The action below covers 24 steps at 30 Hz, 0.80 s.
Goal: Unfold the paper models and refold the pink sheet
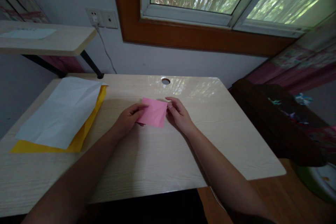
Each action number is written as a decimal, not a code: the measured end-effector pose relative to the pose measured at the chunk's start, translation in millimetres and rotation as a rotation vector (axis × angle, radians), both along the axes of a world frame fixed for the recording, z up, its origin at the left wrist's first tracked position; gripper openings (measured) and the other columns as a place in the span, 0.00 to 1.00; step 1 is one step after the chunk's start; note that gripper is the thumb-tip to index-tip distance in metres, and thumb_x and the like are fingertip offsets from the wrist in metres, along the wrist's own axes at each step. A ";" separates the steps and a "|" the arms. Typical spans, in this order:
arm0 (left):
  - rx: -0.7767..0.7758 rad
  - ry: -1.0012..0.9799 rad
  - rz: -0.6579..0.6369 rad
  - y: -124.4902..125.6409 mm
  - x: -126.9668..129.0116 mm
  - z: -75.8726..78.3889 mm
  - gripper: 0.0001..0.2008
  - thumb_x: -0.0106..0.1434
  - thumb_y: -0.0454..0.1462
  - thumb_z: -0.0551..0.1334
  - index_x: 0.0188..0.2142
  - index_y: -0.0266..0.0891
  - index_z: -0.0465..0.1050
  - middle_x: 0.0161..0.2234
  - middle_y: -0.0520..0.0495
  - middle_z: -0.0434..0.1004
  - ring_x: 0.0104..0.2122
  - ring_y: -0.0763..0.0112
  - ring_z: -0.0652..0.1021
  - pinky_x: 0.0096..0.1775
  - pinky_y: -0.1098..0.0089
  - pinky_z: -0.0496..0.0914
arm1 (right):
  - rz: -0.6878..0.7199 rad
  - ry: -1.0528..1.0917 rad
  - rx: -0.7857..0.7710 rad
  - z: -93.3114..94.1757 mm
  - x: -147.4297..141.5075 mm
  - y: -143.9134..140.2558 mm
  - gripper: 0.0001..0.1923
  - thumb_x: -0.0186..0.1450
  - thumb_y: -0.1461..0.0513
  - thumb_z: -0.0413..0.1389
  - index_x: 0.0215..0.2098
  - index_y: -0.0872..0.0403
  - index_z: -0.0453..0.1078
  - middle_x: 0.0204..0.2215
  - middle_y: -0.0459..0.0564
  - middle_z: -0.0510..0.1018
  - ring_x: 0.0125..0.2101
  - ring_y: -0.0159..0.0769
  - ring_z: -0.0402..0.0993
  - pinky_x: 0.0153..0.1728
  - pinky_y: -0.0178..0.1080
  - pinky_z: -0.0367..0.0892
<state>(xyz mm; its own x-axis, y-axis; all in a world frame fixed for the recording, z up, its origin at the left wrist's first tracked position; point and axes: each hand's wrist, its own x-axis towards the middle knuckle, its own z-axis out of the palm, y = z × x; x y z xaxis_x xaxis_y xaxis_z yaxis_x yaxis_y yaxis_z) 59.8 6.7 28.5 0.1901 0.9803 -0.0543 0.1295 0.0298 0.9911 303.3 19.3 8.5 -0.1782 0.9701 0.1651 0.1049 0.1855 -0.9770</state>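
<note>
We pinch the pink paper (154, 112) on the desk (147, 154) between both hands, left hand (129, 118) at its near-left edge, right hand (179, 113) at its right corner. It looks light, thin and easily creased, so we judge edges and corners the best hold.

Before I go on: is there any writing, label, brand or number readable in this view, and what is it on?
None can be read.
Pink paper, held at its edges by the left hand and right hand: blank.
White sheet and yellow sheet: no print visible.
Wall sockets: any marking too small to read.
Patterned cloth at right: too blurred to tell.
</note>
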 end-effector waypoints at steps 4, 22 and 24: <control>-0.022 -0.030 0.081 4.2 -3.6 -6.1 0.18 0.60 0.43 0.62 0.47 0.39 0.80 0.49 0.44 0.79 0.37 0.65 0.77 0.32 0.71 0.73 | 0.025 -0.167 0.291 4.0 0.8 -0.7 0.14 0.72 0.57 0.50 0.51 0.46 0.75 0.46 0.53 0.76 0.48 0.41 0.71 0.53 0.46 0.65; 0.106 0.041 0.114 2.2 -9.8 -5.8 0.20 0.62 0.54 0.63 0.28 0.39 0.73 0.23 0.53 0.68 0.24 0.72 0.67 0.28 0.72 0.60 | 0.060 -0.160 0.018 2.0 4.2 -3.1 0.19 0.68 0.47 0.55 0.33 0.52 0.74 0.29 0.47 0.75 0.32 0.36 0.68 0.35 0.37 0.63; 0.136 0.061 0.099 0.7 -8.2 -3.0 0.18 0.62 0.52 0.65 0.33 0.39 0.76 0.28 0.51 0.73 0.29 0.70 0.70 0.32 0.72 0.63 | 0.125 -0.137 -0.014 1.2 4.7 -4.0 0.20 0.68 0.46 0.56 0.30 0.52 0.73 0.29 0.47 0.73 0.31 0.36 0.67 0.34 0.37 0.62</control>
